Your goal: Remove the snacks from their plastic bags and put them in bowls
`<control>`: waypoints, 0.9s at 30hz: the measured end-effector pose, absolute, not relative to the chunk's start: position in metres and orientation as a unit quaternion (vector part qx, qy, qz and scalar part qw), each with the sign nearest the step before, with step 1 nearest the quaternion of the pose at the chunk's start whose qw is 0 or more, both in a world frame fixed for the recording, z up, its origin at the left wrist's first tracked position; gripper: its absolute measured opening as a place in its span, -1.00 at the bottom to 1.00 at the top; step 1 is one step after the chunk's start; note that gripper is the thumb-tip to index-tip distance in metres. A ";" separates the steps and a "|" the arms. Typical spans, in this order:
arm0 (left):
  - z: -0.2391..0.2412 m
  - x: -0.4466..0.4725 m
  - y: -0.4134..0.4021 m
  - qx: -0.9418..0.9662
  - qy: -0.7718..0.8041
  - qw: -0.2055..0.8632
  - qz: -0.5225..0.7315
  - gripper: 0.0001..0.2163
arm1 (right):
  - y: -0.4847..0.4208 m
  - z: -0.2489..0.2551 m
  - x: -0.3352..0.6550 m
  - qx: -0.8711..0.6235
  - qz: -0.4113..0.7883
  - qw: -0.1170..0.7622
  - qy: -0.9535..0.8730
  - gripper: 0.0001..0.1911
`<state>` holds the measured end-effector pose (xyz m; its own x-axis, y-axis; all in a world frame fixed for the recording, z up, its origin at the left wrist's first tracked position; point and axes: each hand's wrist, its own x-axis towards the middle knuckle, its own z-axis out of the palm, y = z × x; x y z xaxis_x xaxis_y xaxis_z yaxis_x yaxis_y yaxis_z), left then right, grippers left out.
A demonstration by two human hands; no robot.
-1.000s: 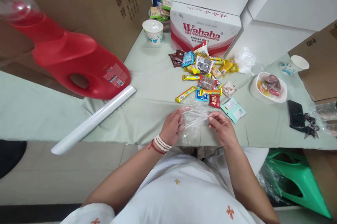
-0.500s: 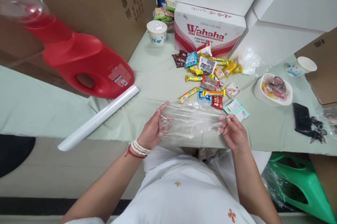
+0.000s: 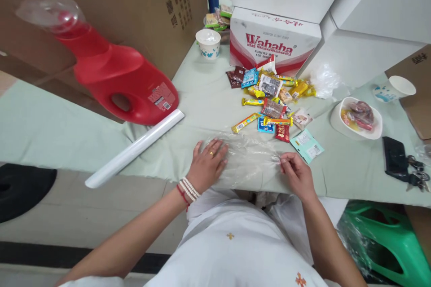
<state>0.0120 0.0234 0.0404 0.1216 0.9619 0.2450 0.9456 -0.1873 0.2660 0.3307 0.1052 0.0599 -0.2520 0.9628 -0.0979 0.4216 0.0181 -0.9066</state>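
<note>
The clear film [image 3: 252, 161] lies at the near edge of the worktop [image 3: 202, 98]. The left hand [image 3: 208, 165] presses it down with flat, spread fingers, and the right hand [image 3: 296, 174] pinches its right edge. If pulled unevenly, the film may wrinkle, stick to itself or slide off the edge.

1. Two hands were seen: left hand [image 3: 207, 165], right hand [image 3: 296, 175].
2. One sheet [image 3: 251, 161] was counted.
3. Two cups were counted: far cup [image 3: 208, 44], right cup [image 3: 394, 88].
4. One jug [image 3: 114, 81], one roll [image 3: 134, 148] and one bowl [image 3: 335, 123] were counted.
5. Over a dozen snacks [image 3: 269, 85] were counted.
</note>
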 end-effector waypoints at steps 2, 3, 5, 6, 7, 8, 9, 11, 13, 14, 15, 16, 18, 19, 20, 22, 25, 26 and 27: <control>0.034 0.009 0.022 0.742 0.653 0.050 0.145 -0.53 | 0.099 0.065 0.348 -0.491 0.463 0.288 -0.679 -0.76; 0.031 0.007 0.020 0.743 0.653 0.060 0.131 -0.49 | 0.098 0.066 0.355 -0.471 0.490 0.288 -0.675 -0.75; 0.029 0.008 0.016 0.756 0.642 0.071 0.111 -0.44 | 0.101 0.068 0.358 -0.468 0.553 0.293 -0.624 -0.69; 0.030 0.009 0.014 0.762 0.636 0.073 0.104 -0.42 | 0.106 0.068 0.354 -0.486 0.574 0.291 -0.592 -0.64; 0.031 0.011 0.014 0.766 0.631 0.073 0.098 -0.40 | 0.112 0.068 0.345 -0.509 0.583 0.281 -0.568 -0.59; 0.032 0.013 0.014 0.769 0.628 0.073 0.094 -0.40 | 0.119 0.067 0.332 -0.528 0.583 0.261 -0.560 -0.53; 0.033 0.014 0.014 0.771 0.626 0.073 0.091 -0.39 | 0.127 0.067 0.317 -0.539 0.576 0.235 -0.569 -0.47; 0.034 0.015 0.018 0.769 0.629 0.072 0.091 -0.39 | 0.143 0.066 0.286 -0.534 0.555 0.188 -0.610 -0.42; 0.034 0.011 0.022 0.759 0.640 0.068 0.098 -0.43 | 0.157 0.064 0.262 -0.513 0.535 0.184 -0.646 -0.52; 0.033 0.009 0.024 0.751 0.649 0.065 0.104 -0.44 | 0.162 0.064 0.256 -0.509 0.523 0.205 -0.653 -0.58; 0.032 0.006 0.025 0.743 0.657 0.061 0.111 -0.46 | 0.166 0.064 0.255 -0.513 0.508 0.236 -0.651 -0.60; 0.031 0.004 0.026 0.737 0.663 0.057 0.118 -0.46 | 0.170 0.063 0.258 -0.525 0.491 0.269 -0.641 -0.60; 0.030 0.001 0.027 0.730 0.669 0.051 0.128 -0.46 | 0.178 0.065 0.274 -0.568 0.442 0.311 -0.621 -0.59; 0.029 0.000 0.027 0.729 0.670 0.049 0.132 -0.46 | 0.183 0.068 0.284 -0.592 0.407 0.312 -0.622 -0.59; 0.028 0.000 0.027 0.729 0.670 0.048 0.134 -0.46 | 0.191 0.072 0.293 -0.612 0.362 0.305 -0.633 -0.60; 0.028 0.000 0.026 0.730 0.668 0.050 0.137 -0.46 | 0.215 0.084 0.304 -0.632 0.250 0.279 -0.678 -0.62; 0.029 -0.001 0.026 0.736 0.661 0.054 0.140 -0.45 | 0.271 0.102 0.289 -0.615 0.110 0.224 -0.748 -0.64; 0.029 -0.001 0.026 0.737 0.659 0.053 0.141 -0.45 | 0.293 0.106 0.276 -0.604 0.085 0.201 -0.767 -0.65; 0.030 -0.002 0.026 0.739 0.656 0.052 0.141 -0.46 | 0.315 0.109 0.262 -0.594 0.066 0.182 -0.781 -0.67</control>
